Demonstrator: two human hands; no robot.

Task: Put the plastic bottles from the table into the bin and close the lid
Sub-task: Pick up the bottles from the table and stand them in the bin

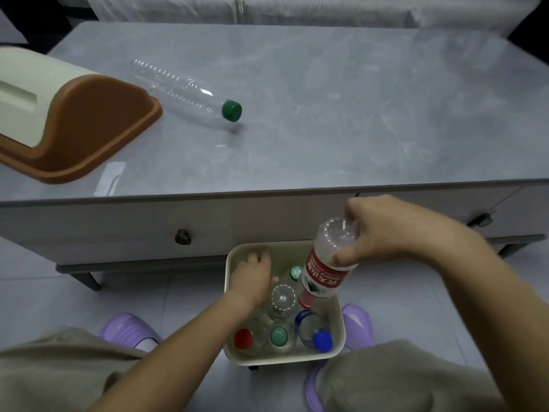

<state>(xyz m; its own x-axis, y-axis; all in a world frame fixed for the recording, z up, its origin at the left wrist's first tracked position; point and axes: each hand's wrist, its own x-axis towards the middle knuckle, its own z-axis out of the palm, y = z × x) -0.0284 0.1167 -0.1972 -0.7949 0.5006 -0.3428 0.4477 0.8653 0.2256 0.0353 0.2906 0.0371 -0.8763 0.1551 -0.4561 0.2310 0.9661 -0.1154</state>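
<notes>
A cream bin (341,319) stands open on the floor between my feet, holding several clear plastic bottles with red, green and blue caps. My right hand (386,230) grips a red-labelled bottle (326,269) by its base, neck down over the bin's far right corner. My left hand (252,278) reaches inside the bin at its far left; what its fingers touch is hidden. One clear bottle with a green cap (184,90) lies on its side on the grey table (326,114). The bin's brown and cream lid (68,123) rests on the table's left end.
The table's front has drawers with round knobs (182,237). A pale sofa (297,10) stands behind the table. My purple slippers (127,331) flank the bin on the tiled floor.
</notes>
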